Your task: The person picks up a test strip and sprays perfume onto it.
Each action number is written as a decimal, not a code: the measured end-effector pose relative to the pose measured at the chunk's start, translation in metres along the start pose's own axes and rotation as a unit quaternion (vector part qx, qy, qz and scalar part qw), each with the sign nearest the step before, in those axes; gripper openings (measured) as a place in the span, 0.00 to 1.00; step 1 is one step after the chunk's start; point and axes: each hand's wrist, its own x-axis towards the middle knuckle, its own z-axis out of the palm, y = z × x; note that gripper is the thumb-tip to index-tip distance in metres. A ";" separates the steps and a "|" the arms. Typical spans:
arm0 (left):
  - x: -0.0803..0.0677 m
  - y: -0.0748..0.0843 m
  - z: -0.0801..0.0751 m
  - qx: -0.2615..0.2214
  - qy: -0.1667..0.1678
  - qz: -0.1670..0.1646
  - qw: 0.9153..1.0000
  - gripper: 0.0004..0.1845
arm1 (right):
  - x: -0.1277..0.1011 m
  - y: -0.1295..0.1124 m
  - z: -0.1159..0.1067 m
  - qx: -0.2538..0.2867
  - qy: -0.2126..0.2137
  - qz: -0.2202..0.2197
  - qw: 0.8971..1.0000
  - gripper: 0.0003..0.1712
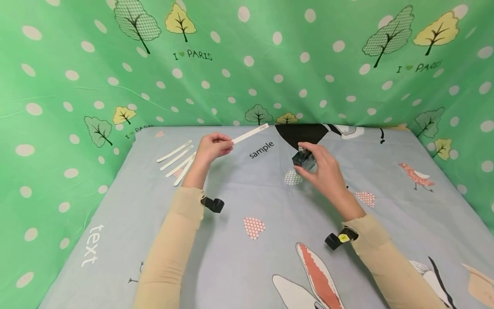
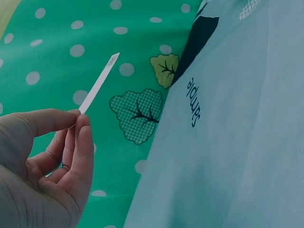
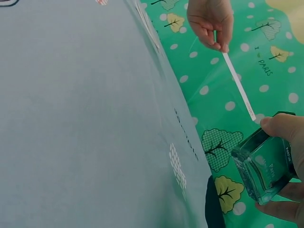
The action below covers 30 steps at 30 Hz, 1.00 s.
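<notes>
both sleeves [image 1: 170, 253] lie nearest, reaching over the grey sheet [image 1: 247, 257]; left hand [image 1: 210, 148] pinches one white paper strip [image 1: 250, 134] by its end, raised and tilted, while right hand [image 1: 322, 167] grips a small glass bottle [image 1: 303, 159] above the sheet, spare strips [image 1: 177, 161] lying beside the left hand.

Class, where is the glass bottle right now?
In the head view the bottle sits right of centre, gripped by the right hand above the cloth, beside the word "Sample".
</notes>
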 end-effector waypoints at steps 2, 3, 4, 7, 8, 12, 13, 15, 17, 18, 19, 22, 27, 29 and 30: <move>0.001 -0.001 -0.001 0.001 0.001 0.001 1.000 0.10 | -0.002 0.000 -0.001 0.000 0.000 0.001 1.000 0.39; 0.002 -0.001 -0.002 0.001 0.002 0.000 1.000 0.09 | -0.003 0.001 -0.002 0.000 -0.001 0.003 1.000 0.39; 0.003 -0.002 -0.002 -0.001 0.001 -0.001 1.000 0.09 | -0.003 0.001 -0.003 0.000 -0.001 0.003 1.000 0.39; 0.004 -0.004 -0.005 -0.004 0.003 -0.006 1.000 0.10 | -0.006 0.001 -0.004 0.000 -0.003 0.004 1.000 0.39; 0.004 -0.005 -0.005 -0.006 0.004 -0.007 1.000 0.10 | -0.007 0.001 -0.004 0.001 -0.003 0.004 1.000 0.39; 0.007 -0.006 -0.010 -0.007 0.007 -0.013 1.000 0.10 | -0.008 0.000 -0.005 0.003 -0.002 -0.003 1.000 0.39; 0.009 -0.006 -0.011 -0.008 0.009 -0.013 1.000 0.09 | -0.007 0.000 -0.006 0.003 -0.002 -0.005 1.000 0.39; 0.012 -0.006 -0.012 -0.008 0.010 -0.014 1.000 0.08 | -0.006 0.001 -0.006 0.003 -0.001 -0.007 1.000 0.39; 0.015 -0.006 -0.013 -0.013 0.013 -0.018 1.000 0.07 | -0.007 0.001 -0.007 0.002 0.001 -0.007 1.000 0.40; 0.016 -0.005 -0.013 -0.016 0.014 -0.019 1.000 0.06 | -0.007 0.001 -0.008 0.002 0.002 -0.006 1.000 0.40; 0.018 -0.005 -0.013 -0.018 0.015 -0.019 1.000 0.06 | -0.007 0.002 -0.008 0.002 0.002 -0.004 1.000 0.40; 0.022 -0.005 -0.013 -0.024 0.021 -0.025 0.999 0.06 | -0.008 0.002 -0.010 -0.001 0.001 -0.002 1.000 0.40; 0.030 -0.008 -0.013 -0.029 0.030 -0.037 0.998 0.06 | -0.011 0.002 -0.012 -0.005 -0.005 0.002 1.000 0.39; 0.033 -0.010 -0.012 -0.034 0.034 -0.043 0.998 0.06 | -0.012 0.002 -0.013 -0.005 -0.007 0.004 1.000 0.39; 0.035 -0.011 -0.012 -0.039 0.036 -0.047 0.997 0.06 | -0.012 0.002 -0.013 -0.005 -0.008 0.005 1.000 0.39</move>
